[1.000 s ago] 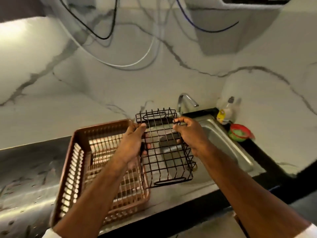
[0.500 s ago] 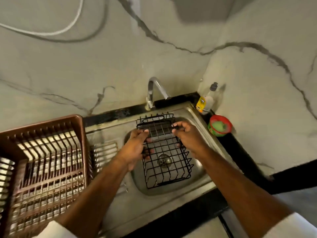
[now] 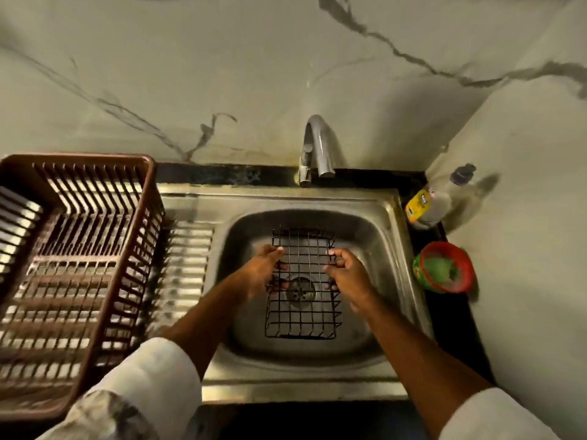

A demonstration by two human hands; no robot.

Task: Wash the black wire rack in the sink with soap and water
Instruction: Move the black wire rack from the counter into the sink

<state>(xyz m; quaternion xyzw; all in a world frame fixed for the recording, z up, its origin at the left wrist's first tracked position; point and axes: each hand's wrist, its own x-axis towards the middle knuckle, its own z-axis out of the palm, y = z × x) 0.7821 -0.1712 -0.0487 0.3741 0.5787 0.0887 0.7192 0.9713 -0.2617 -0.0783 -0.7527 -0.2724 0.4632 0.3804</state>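
Both hands grip the black wire rack (image 3: 303,282): your left hand (image 3: 262,271) curls its fingers over the rack's left side wall, your right hand (image 3: 347,276) pinches the right side wall with curled fingers. Rack sits low inside the basin of the steel sink (image 3: 390,204), open side up, long axis running away from you; whether its base touches the basin floor cannot be told. Drain (image 3: 300,289) shows through the wire grid, just nearer you than your fingers.

Faucet (image 3: 316,147) stands at the back rim, spout reaching toward the basin, no water visible. Ribbed drainboard (image 3: 187,258) lies left of the basin. Brown plastic dish basket (image 3: 76,258) sits on the table further left, its edge over the drainboard.

Right of the sink, in the corner: soap bottle (image 3: 435,201) with yellow label and dark cap, tilted against the wall. Nearer you, red-rimmed bowl (image 3: 443,268) holding something green. Marbled wall (image 3: 222,74) behind. White sleeves (image 3: 152,382) are pushed back on both forearms.
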